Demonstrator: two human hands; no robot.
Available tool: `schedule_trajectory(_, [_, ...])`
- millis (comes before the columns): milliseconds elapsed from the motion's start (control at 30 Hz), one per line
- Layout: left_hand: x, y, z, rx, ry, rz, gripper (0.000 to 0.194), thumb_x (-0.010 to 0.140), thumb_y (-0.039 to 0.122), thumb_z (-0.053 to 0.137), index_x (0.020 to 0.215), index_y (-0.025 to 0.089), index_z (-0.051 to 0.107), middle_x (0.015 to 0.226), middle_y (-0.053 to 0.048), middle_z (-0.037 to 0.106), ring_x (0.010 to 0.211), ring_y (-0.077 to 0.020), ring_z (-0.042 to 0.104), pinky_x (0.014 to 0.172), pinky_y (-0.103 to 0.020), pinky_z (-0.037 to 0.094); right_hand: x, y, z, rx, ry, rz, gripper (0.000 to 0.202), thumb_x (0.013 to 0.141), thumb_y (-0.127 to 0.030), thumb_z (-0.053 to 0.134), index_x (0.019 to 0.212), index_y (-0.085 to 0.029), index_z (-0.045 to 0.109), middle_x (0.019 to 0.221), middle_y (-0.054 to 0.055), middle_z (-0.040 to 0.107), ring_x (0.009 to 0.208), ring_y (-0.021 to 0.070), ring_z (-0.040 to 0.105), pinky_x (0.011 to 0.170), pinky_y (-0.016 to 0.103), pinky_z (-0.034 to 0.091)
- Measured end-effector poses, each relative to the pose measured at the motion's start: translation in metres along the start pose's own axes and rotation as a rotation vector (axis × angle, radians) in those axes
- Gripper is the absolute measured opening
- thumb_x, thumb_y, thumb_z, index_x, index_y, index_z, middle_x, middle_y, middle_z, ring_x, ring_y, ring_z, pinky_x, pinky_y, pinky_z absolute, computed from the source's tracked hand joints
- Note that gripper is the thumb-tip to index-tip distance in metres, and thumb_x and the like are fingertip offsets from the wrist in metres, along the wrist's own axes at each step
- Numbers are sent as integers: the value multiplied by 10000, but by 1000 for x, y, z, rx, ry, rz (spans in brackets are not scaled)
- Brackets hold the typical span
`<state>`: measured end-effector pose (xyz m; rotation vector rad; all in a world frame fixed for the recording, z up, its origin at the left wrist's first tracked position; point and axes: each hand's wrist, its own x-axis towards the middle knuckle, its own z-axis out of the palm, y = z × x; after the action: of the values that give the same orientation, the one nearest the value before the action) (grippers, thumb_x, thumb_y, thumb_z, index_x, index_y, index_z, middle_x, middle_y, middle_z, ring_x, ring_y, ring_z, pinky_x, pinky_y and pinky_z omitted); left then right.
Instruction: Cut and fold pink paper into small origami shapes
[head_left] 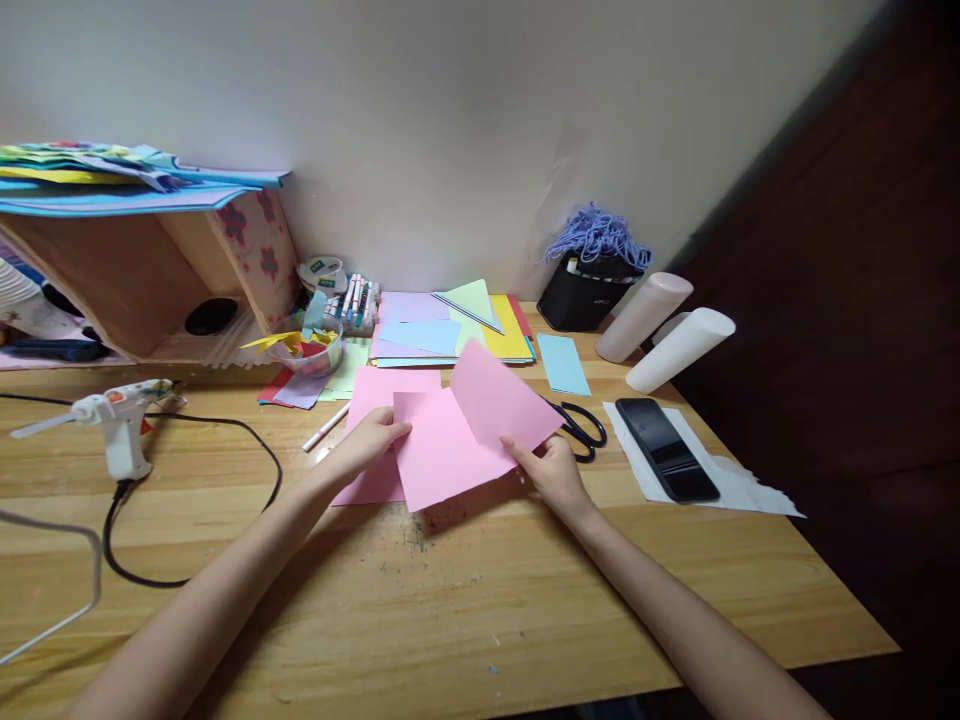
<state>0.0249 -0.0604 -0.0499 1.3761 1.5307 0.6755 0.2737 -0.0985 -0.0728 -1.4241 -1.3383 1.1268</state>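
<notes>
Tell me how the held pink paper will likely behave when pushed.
The pink paper is probably light: the left hand and right hand hold it up near its edges. It looks thin, so it likely bends easily under a push. Yet it may not droop much, as its span between the hands looks nearly flat.

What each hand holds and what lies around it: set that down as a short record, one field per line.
Left hand: pinches the left edge of the pink paper
Right hand: grips its right side
Paper state: part bent up at the upper right
Behind it: another pink sheet on the wooden table
Near left hand: white pen
Near right hand: black-handled scissors, partly hidden
Far right: phone on white paper
Far left: glue gun
</notes>
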Motion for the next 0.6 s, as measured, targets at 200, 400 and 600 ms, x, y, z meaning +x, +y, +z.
schedule_trajectory(200, [5,-6,-27,531,-22,227,109,712,238,450,615,189,446,643,-11,532,619,-176,491,533,-256,309,17,0,-18,155,-277,248,320,680,-377,684,903,-171,582,750,13,652,609,122,587,521,215,440])
schedule_trajectory(400, [-6,-2,-21,830,55,266,371,696,176,510,1065,135,505,1044,-142,565,921,-273,551,727,-334,416,20,4,-16,129,-208,235,527,648,-370,701,1075,-155,482,659,-28,616,585,117,577,524,214,430])
schedule_trajectory(600, [-3,-8,10,943,45,620,358,835,208,414,1184,148,465,1142,-140,488,1024,-248,472,850,-369,409,40,10,-8,20,-177,180,463,710,-414,620,1068,-187,436,639,-26,587,525,122,553,464,226,411])
